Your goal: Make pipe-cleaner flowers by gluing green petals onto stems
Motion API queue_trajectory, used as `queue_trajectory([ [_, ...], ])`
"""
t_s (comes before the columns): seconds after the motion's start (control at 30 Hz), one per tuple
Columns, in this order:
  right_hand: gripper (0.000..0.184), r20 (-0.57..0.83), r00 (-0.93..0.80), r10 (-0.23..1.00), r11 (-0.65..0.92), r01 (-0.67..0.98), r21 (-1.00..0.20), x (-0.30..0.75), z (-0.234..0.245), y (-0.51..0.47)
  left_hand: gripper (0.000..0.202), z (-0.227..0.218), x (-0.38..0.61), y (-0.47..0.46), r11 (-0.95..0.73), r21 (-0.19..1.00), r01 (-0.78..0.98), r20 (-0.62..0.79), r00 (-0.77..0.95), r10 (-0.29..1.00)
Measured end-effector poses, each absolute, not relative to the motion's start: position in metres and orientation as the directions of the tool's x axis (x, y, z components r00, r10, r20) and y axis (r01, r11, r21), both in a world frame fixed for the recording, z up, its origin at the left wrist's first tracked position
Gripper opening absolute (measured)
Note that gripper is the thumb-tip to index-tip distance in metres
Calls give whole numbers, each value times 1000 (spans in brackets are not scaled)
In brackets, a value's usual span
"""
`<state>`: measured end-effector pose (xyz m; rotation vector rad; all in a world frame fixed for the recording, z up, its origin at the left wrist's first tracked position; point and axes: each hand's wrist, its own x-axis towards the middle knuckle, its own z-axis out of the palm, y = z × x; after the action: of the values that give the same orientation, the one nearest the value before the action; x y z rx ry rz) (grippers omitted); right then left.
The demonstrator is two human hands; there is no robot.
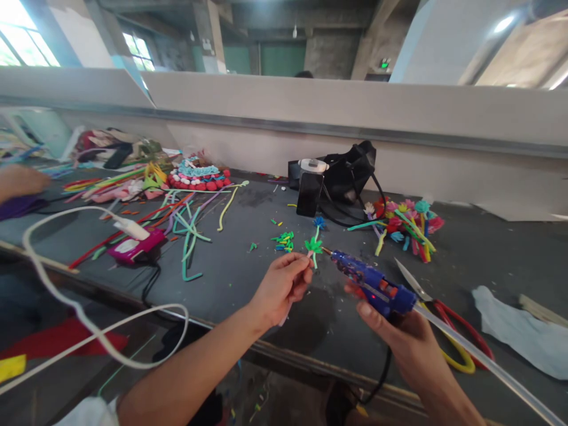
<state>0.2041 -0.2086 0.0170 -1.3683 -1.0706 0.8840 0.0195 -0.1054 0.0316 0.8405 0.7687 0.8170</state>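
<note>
My left hand (284, 285) pinches a small green pipe-cleaner flower (313, 245) between thumb and fingers, above the dark tabletop. A pale stem shows under the fist. In my right hand (399, 334) is a blue hot glue gun (373, 281), its fingers wrapped round the handle and a long clear glue stick (483, 361) sticking out of the back. The gun's nozzle points left, close to the green petals; whether it touches them I cannot tell. Just behind the flower lies a blue pipe-cleaner flower (319, 222) on a pale green stem. Cut green and yellow bits (284, 241) lie beside it.
Red-and-yellow-handled scissors (432, 302) lie right of the gun. Behind are a phone (309, 194), a black bag (355, 171) and a bunch of colourful flowers (410, 222). Leftward are loose pipe cleaners (190, 228), a magenta power strip (136, 244) with a white cable, and another person's hand (20, 182).
</note>
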Motion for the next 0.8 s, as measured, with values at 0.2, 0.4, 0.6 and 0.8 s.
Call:
queue_trajectory([
  [0.2,42,80,355,931,23,160,-987,198,10,-207,19,31,20,-105,429,863,-265,-261,494,829],
  [0.4,43,160,377,912,90,198,-976,190,10,-209,21,31,22,-107,412,880,-235,-261,485,835],
  [0.6,36,169,339,925,101,210,-973,192,8,-212,22,32,22,-109,385,898,-212,-244,488,838],
  [0.8,29,194,304,933,139,191,-972,191,7,-210,22,31,23,-110,367,911,-190,-235,492,838],
])
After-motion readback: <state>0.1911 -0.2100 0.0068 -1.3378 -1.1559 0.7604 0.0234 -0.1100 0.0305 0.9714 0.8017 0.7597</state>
